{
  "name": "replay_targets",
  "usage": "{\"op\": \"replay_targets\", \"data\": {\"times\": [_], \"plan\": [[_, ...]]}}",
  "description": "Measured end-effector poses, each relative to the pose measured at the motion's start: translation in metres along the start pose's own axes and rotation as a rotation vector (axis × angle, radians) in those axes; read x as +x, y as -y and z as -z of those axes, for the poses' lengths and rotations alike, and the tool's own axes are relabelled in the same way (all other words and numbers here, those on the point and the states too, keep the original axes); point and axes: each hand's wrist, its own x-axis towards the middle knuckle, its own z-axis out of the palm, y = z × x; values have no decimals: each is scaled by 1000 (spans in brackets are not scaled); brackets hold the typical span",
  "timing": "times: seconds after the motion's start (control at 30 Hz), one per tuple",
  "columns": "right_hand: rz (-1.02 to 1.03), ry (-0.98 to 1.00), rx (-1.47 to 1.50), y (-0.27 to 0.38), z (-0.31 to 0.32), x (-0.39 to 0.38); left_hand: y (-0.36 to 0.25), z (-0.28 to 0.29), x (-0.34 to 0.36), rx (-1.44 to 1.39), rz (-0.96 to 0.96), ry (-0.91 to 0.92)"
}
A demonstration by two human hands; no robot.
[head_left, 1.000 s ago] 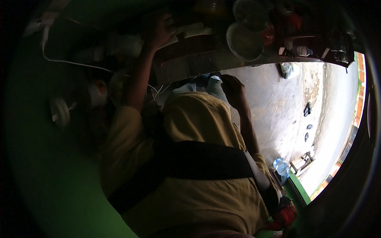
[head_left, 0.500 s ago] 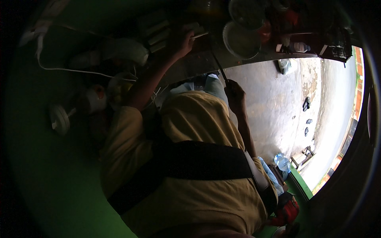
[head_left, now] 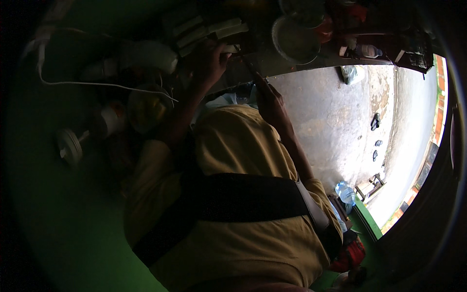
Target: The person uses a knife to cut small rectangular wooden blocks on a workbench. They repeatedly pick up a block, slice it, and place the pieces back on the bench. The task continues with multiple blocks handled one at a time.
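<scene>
My left hand [head_left: 210,63] is closed on one end of a pale oblong block [head_left: 230,48] near the table's front edge. In my right hand [head_left: 272,104] is a dark knife [head_left: 253,73], its blade slanting up and left to the free end of that block. Whether the edge has cut into it is too dark to tell. Just beyond my left hand, several more pale oblong blocks [head_left: 228,27] lie side by side on the dark table. To the right of them stands a wide round bowl [head_left: 276,46] with pale contents.
A bowl with yellow pieces [head_left: 148,109] and a white cable [head_left: 104,85] are at the left. A small bottle [head_left: 368,51] stands at the far right. On the bright floor lie a plastic bag [head_left: 351,74], dark sandals [head_left: 375,121] and a clear blue jug [head_left: 345,192].
My right hand has brought the knife left and up to the pale block. My left hand has drawn the block slightly left and lower, uncovering more of the blocks behind.
</scene>
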Motion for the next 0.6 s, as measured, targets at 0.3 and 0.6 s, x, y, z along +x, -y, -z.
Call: {"op": "replay_targets", "data": {"times": [0.3, 0.6], "plan": [[-52, 25, -243, 1, -21, 4, 4, -35, -7, 124, -57, -378], [33, 7, -191, -8, -23, -1, 15, -40, -7, -62, -52, -313]]}}
